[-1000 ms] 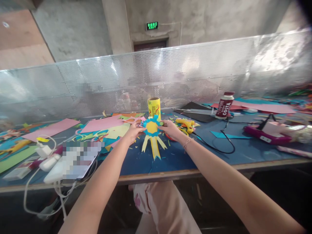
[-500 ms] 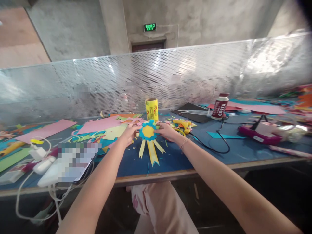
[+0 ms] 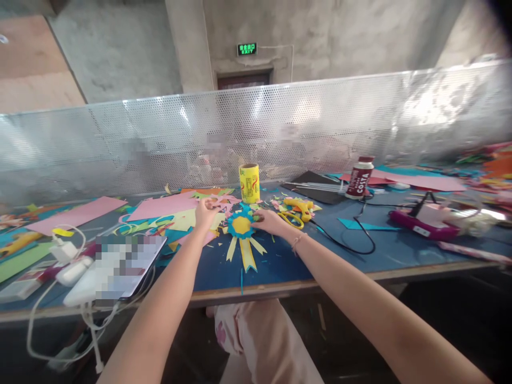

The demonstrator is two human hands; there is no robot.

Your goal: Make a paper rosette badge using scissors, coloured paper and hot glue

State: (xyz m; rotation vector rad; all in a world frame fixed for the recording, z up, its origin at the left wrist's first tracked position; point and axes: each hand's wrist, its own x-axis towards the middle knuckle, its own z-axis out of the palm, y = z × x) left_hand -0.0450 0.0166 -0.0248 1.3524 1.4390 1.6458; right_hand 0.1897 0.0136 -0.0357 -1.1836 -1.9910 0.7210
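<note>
A paper rosette (image 3: 241,226), with a yellow disc on a blue jagged ring and yellow ribbon tails, lies flat on the blue table (image 3: 352,253). My right hand (image 3: 269,221) rests on the rosette's right edge, fingers curled down against it. My left hand (image 3: 206,209) is up and to the left of the rosette, off it, over the pink and yellow paper scraps (image 3: 188,213). Its fingers are bent together, and what they pinch, if anything, is too small to make out.
A yellow roll (image 3: 249,183) stands behind the rosette. Yellow scissors and a yellow glue gun (image 3: 299,207) lie to the right, with a black cable (image 3: 348,242), a brown bottle (image 3: 359,178) and a pink device (image 3: 424,223). A blurred tablet (image 3: 124,261) and white chargers sit at left. A perforated metal screen (image 3: 280,128) backs the table.
The rosette, held up by both hands before, now lies flat on the table. My left hand has let go and moved up and left to the paper scraps.
</note>
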